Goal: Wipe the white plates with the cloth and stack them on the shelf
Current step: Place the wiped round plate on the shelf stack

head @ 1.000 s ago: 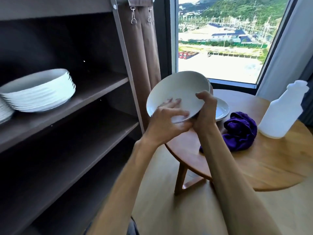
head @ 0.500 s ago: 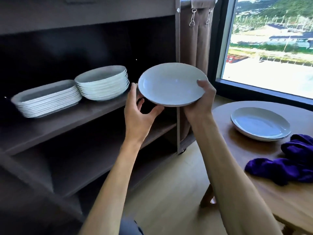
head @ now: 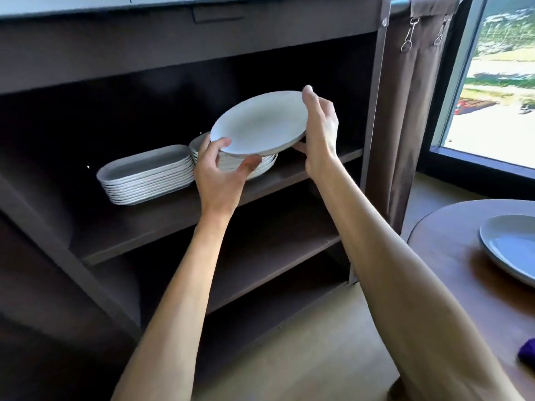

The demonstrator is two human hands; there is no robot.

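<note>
I hold a round white plate (head: 259,123) with both hands, tilted, just above a stack of round white plates (head: 262,166) on the dark shelf (head: 162,215). My left hand (head: 221,172) grips its near left rim, thumb under the edge. My right hand (head: 320,128) grips its right rim, fingers underneath. The stack is mostly hidden behind the held plate and my left hand. Another white plate (head: 512,247) lies on the round wooden table (head: 451,287) at the right. A corner of the purple cloth (head: 528,350) shows at the right edge.
A stack of several oblong white dishes (head: 147,175) sits left of the round stack on the same shelf. A lower shelf (head: 260,261) lies beneath. A brown curtain (head: 411,111) hangs beside the shelf's right post, with a window behind it.
I have carried the plate from over the table leftward into the shelf opening, over the round stack. My view has turned toward the shelf; the spray bottle and most of the cloth left the frame.
</note>
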